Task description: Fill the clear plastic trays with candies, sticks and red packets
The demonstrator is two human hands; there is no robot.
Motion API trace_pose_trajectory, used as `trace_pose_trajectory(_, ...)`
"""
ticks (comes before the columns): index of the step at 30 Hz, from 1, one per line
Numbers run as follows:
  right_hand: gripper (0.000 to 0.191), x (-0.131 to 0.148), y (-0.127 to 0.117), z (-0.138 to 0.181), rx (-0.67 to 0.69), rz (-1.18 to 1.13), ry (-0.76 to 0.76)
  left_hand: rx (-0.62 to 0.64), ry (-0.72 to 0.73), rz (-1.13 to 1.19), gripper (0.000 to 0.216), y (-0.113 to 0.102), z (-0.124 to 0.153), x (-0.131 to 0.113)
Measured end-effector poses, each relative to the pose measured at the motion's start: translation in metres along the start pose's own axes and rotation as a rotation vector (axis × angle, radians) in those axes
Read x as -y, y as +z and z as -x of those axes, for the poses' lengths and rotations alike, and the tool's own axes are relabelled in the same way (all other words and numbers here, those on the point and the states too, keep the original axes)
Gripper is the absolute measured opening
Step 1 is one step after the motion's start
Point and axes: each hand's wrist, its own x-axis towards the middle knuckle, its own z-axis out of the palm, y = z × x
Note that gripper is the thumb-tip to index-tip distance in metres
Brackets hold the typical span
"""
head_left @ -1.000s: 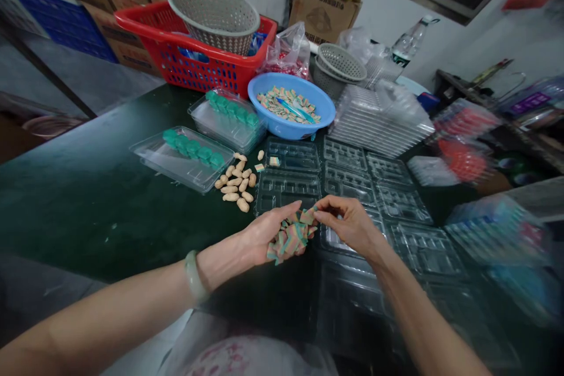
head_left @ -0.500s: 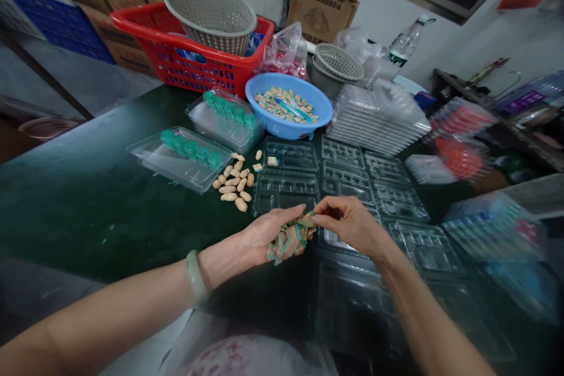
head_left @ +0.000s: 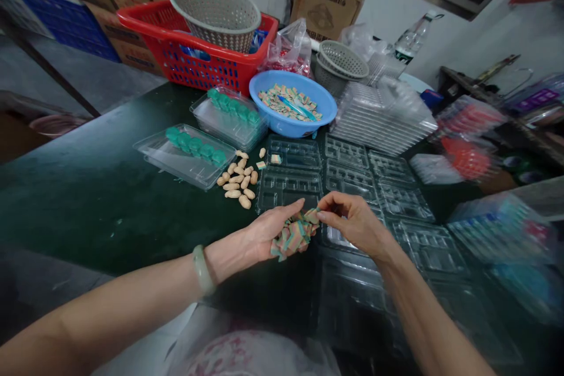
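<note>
My left hand [head_left: 268, 232] is cupped palm-up around a heap of small striped candy pieces [head_left: 294, 236], pink, orange and green. My right hand [head_left: 355, 223] meets it from the right, thumb and fingers pinched on one piece at the top of the heap. Both hands hover just above clear plastic compartment trays [head_left: 291, 185] laid out in rows on the dark green table [head_left: 88, 200]. A pale green bangle [head_left: 202, 270] sits on my left wrist.
Peanuts [head_left: 239, 182] lie loose left of the trays. Two clear boxes with teal pieces [head_left: 194, 147] sit beyond them. A blue bowl of candies [head_left: 291, 103], a red crate [head_left: 198, 53] holding a grey basket, stacked clear trays [head_left: 383, 117] and cardboard boxes fill the back.
The hands have stayed together over the trays; the right fingers keep picking at the heap, and the view shifted slightly.
</note>
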Motion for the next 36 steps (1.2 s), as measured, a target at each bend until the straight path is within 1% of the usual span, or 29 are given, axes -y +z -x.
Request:
trace_pose_trajectory(2,0.003,0.006,-0.004,0.006,0.022,-0.014,-0.006,0.000,0.001,0.029,0.037,-0.001,-0.001,0.000)
trace_pose_trajectory(4,0.004,0.016,-0.003,0.014,0.075,0.014,-0.036,-0.008,0.011,0.023,0.036,-0.001,-0.001,0.000)
trace_pose_trajectory(6,0.009,0.026,0.003,0.022,0.136,0.084,-0.088,-0.021,0.016,0.027,0.035,0.001,0.000,-0.001)
trace_pose_trajectory(8,0.013,0.033,0.014,0.026,0.158,0.190,-0.146,-0.062,0.014,0.057,0.033,0.004,0.001,-0.001)
trace_pose_trajectory(11,0.014,0.033,0.031,0.028,0.115,0.379,-0.208,-0.133,0.025,0.101,0.028,0.006,0.002,-0.001)
trace_pose_trajectory(14,0.012,0.029,0.040,0.026,0.062,0.474,-0.232,-0.134,0.023,0.123,0.028,0.004,0.001,-0.002)
trace_pose_trajectory(16,0.012,0.027,0.041,0.026,0.036,0.487,-0.245,-0.115,0.017,0.136,0.029,0.003,0.001,-0.002)
trace_pose_trajectory(19,0.020,0.028,0.040,0.025,0.037,0.488,-0.277,-0.096,-0.006,0.144,0.029,0.001,-0.001,-0.001)
trace_pose_trajectory(22,0.017,0.028,0.041,0.025,0.044,0.441,-0.301,-0.120,-0.041,0.168,0.029,0.000,-0.001,-0.001)
trace_pose_trajectory(26,0.016,0.027,0.039,0.028,0.073,0.313,-0.280,-0.144,-0.049,0.182,0.028,0.003,0.002,-0.002)
trace_pose_trajectory(29,0.017,0.030,0.029,0.028,0.139,0.194,-0.194,-0.138,-0.048,0.134,0.030,0.006,0.003,-0.003)
trace_pose_trajectory(31,0.016,0.034,0.021,0.025,0.170,0.147,-0.134,-0.099,-0.039,0.073,0.032,0.005,0.002,-0.002)
trace_pose_trajectory(34,0.015,0.038,0.013,0.016,0.179,0.185,-0.084,-0.014,-0.017,-0.031,0.035,-0.002,-0.003,0.003)
trace_pose_trajectory(36,0.014,0.037,0.014,0.009,0.183,0.251,-0.070,0.003,-0.008,-0.085,0.035,-0.008,-0.007,0.006)
